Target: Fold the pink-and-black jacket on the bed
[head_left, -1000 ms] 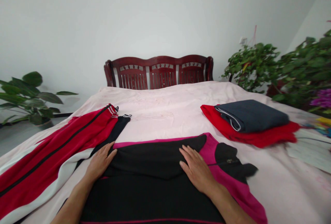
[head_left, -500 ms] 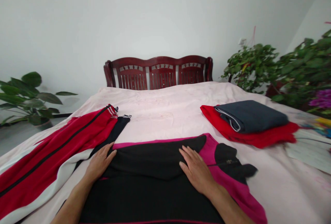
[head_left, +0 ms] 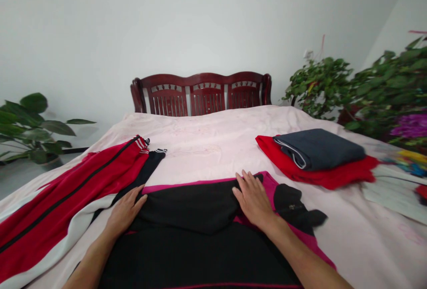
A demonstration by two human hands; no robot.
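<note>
A black and magenta garment (head_left: 200,253) lies spread over the near part of the bed, its black collar turned to the right. On its left edge rests my left hand (head_left: 126,209), palm down with the fingers apart. My right hand (head_left: 251,197) lies on the upper edge near the magenta shoulder, fingers spread. Neither hand grips anything visible. Beside my left forearm are red, white and navy clothes (head_left: 83,195) with striped cuffs. At the right, a folded dark blue garment (head_left: 322,148) sits on a folded red one (head_left: 336,177).
The bed has a pale pink sheet (head_left: 200,146). Behind it stands a dark red wooden headboard (head_left: 207,95). Leafy plants stand at the left (head_left: 33,128) and right (head_left: 320,86). A white cloth (head_left: 396,193) lies at the right edge.
My right hand has moved slightly up toward the garment's upper edge, and more magenta shows beside it. My left hand stays on the left edge. The view has turned slightly right.
</note>
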